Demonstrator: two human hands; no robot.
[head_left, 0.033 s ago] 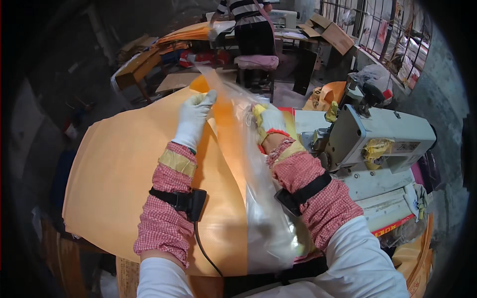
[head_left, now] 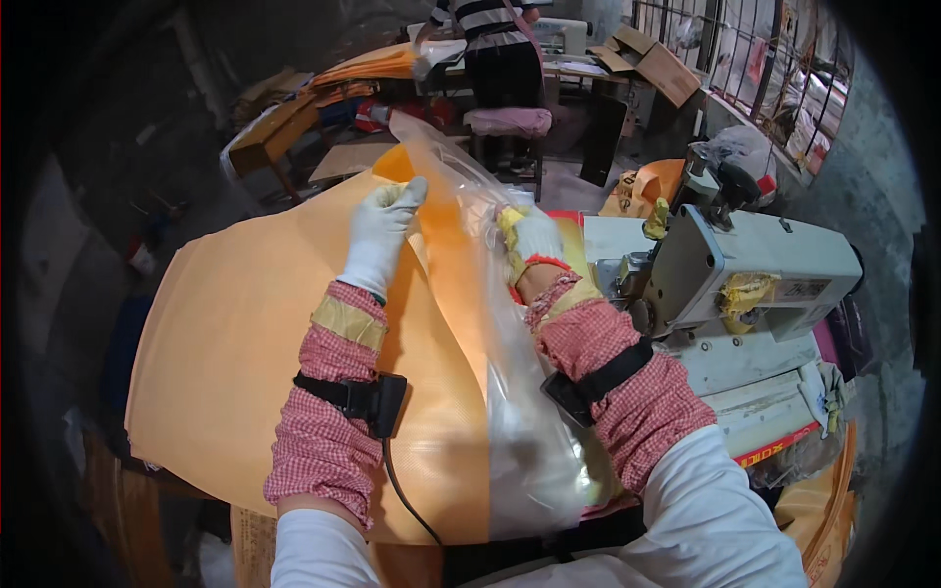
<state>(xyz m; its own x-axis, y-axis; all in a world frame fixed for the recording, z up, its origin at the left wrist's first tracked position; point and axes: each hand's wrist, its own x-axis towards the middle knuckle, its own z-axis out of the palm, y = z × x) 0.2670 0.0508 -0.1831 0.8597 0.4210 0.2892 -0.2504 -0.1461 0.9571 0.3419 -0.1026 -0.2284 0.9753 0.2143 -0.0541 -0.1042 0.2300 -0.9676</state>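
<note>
A large orange woven sack [head_left: 265, 323] lies spread out before me, its mouth edge folded up toward the right. My left hand [head_left: 379, 235], in a white glove, pinches the raised upper edge of the sack between thumb and fingers. A clear plastic liner [head_left: 529, 431] runs along the sack's right side, its loose far end standing up beyond my hands. My right hand [head_left: 529, 240], in a white glove with yellow wrapping on the fingers, is closed on the liner near its top; the fingertips are partly hidden.
A sewing machine [head_left: 755, 265] stands close to my right hand on its pale bed. Past the sack are a stool with a pink cover [head_left: 507, 122], a wooden bench [head_left: 274, 137] and a person [head_left: 500, 59] at another table. An open cardboard box [head_left: 667, 73] sits by the barred window.
The far end of the clear liner has risen slightly and looks less blurred. Both hands stay almost where they were.
</note>
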